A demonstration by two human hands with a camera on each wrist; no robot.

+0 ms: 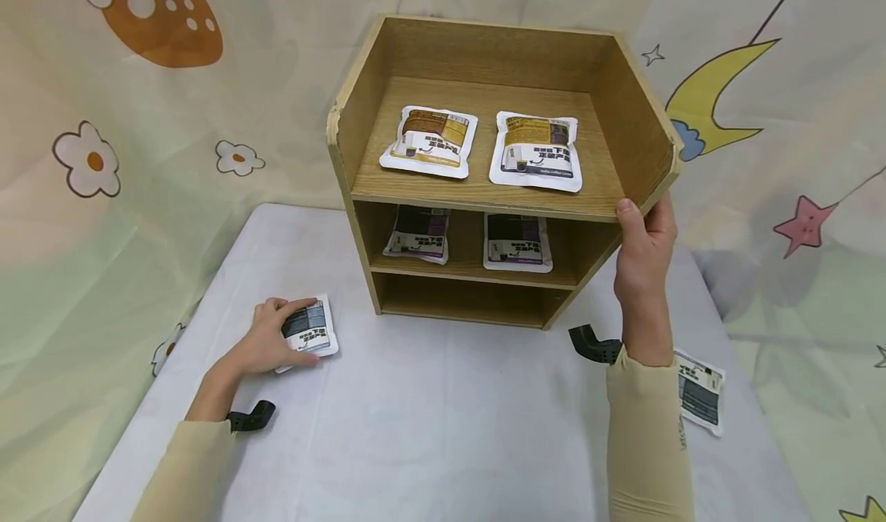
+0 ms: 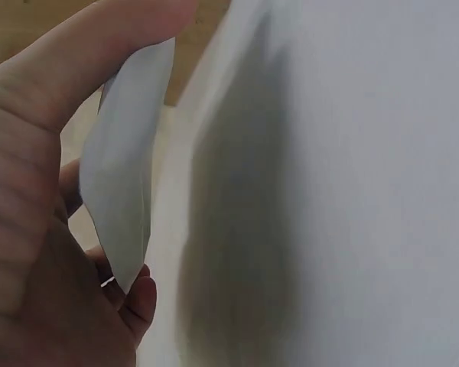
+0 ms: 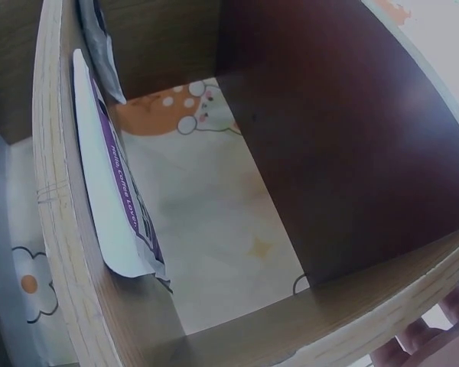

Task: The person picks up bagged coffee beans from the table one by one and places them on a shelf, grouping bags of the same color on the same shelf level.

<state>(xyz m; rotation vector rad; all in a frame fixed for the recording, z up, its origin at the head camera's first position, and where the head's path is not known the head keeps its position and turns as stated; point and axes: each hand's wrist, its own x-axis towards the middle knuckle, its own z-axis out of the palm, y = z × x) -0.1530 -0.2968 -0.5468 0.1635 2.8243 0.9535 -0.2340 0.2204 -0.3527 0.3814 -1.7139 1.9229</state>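
Observation:
My left hand (image 1: 264, 342) grips a white coffee packet (image 1: 313, 330) with a dark blue label, thumb at its near edge and fingers at the far edge. In the left wrist view the packet (image 2: 126, 168) is held just off the white cloth, with a shadow beside it. A wooden shelf unit (image 1: 484, 207) stands at the back of the table. At its front right corner my right hand (image 1: 645, 257) holds the side panel, thumb on the top board's edge. The right wrist view shows a purple-striped packet (image 3: 111, 176) inside the unit; only some right fingers are visible there.
Two yellow-labelled packets (image 1: 436, 141) lie on the top board. Two dark-labelled packets (image 1: 516, 239) lie on the middle level. Another packet (image 1: 701, 399) is on the table beside my right forearm. Patterned fabric (image 1: 277, 84) hangs behind and at both sides.

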